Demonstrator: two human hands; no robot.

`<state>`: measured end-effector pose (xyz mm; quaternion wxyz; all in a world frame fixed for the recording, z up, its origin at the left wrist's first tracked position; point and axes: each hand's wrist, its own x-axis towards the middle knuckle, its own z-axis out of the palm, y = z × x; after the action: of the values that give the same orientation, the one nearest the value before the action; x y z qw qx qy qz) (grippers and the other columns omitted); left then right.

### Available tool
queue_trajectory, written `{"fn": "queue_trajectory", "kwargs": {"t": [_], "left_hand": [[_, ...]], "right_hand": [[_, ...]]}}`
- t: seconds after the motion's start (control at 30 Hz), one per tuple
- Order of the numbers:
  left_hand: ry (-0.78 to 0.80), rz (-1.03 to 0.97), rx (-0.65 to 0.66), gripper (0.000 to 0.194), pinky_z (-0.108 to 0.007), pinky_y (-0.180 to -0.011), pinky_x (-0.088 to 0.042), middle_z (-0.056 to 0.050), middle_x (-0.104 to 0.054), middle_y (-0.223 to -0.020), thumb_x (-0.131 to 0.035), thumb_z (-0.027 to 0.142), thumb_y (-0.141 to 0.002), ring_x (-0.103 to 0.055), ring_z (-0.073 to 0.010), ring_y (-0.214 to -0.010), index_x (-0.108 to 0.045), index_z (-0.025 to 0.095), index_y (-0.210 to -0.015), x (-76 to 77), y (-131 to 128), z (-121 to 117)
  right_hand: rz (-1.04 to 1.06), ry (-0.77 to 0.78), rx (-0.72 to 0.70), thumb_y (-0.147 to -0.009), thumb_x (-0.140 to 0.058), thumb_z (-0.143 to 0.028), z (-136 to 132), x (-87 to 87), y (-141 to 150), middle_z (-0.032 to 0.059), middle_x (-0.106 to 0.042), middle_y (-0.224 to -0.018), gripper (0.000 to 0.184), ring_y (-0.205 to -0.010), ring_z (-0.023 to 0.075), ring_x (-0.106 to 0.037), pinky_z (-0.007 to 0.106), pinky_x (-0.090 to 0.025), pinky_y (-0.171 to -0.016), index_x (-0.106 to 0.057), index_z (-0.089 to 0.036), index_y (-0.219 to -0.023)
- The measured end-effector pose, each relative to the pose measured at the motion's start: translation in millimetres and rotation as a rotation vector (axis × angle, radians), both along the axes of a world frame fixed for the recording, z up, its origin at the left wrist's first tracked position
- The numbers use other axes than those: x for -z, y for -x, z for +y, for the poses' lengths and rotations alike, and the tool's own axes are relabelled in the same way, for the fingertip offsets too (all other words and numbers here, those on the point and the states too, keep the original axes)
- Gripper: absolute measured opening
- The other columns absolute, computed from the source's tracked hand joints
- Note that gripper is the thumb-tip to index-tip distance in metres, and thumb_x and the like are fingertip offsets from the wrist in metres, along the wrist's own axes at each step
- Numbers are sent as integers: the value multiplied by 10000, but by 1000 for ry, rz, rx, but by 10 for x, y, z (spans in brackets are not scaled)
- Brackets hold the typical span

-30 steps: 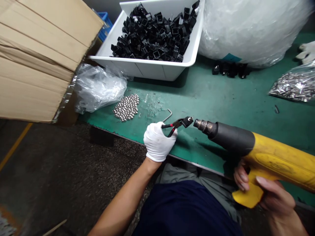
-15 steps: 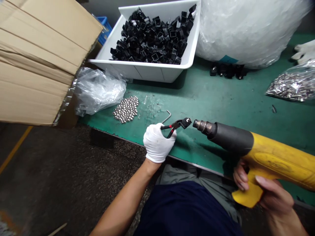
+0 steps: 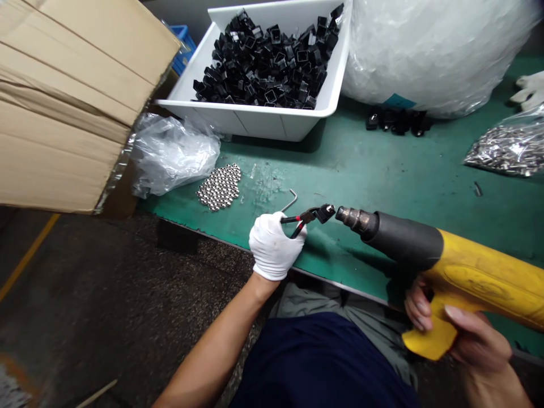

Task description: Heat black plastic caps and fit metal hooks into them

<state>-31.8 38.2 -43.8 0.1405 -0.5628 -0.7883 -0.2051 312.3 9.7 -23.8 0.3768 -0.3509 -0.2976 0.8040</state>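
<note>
My left hand (image 3: 274, 246), in a white glove, is closed round red-and-black pliers (image 3: 304, 218) near the front edge of the green table (image 3: 382, 175). The plier jaws clamp a small black part (image 3: 326, 211). My bare right hand (image 3: 463, 334) grips the handle of a yellow heat gun (image 3: 446, 263). Its dark metal nozzle (image 3: 352, 218) points left and sits a short gap from the clamped part. A bent hex key (image 3: 291, 199) lies just behind the pliers.
A white tub (image 3: 272, 122) full of black square plastic parts stands at the back. A patch of steel balls (image 3: 219, 186) and a clear bag (image 3: 172, 153) lie left. A cardboard box (image 3: 63, 102), a large plastic bag (image 3: 429, 51), loose black parts (image 3: 395, 120) and a bag of metal pieces (image 3: 508, 148) surround.
The pliers and the heat gun stay almost where they were, the nozzle still aimed at the clamped part. Only the view has shifted slightly.
</note>
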Motion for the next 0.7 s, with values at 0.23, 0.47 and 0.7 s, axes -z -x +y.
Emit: {"fn": "queue_trajectory", "kwargs": {"t": [0.23, 0.47, 0.7], "left_hand": [[-29, 18, 9, 389, -372, -751, -411, -106, -599, -863, -653, 489, -810, -580, -284, -843, -623, 160, -1015, 7, -1, 4], [-27, 24, 23, 404, -384, -747, -412, -109, -597, -853, -649, 501, -813, -574, -290, -830, -623, 158, -1024, 5, 6, -3], [-37, 32, 32, 409, -383, -755, -418, -107, -597, -858, -647, 503, -813, -575, -288, -837, -616, 158, -1030, 11, 5, -9]], "right_hand": [[6, 13, -9, -898, -562, -392, 3, -27, 4, 54, -524, -809, 311, -626, 185, -489, 343, -414, -554, -586, -212, -1150], [-9, 44, -1, -885, -582, -403, 1, -64, 12, 52, -524, -807, 305, -625, 183, -485, 341, -420, -558, -589, -214, -1124], [-20, 52, 11, -876, -595, -399, 8, -76, 30, 57, -522, -808, 309, -624, 186, -485, 339, -418, -550, -597, -202, -1114]]}}
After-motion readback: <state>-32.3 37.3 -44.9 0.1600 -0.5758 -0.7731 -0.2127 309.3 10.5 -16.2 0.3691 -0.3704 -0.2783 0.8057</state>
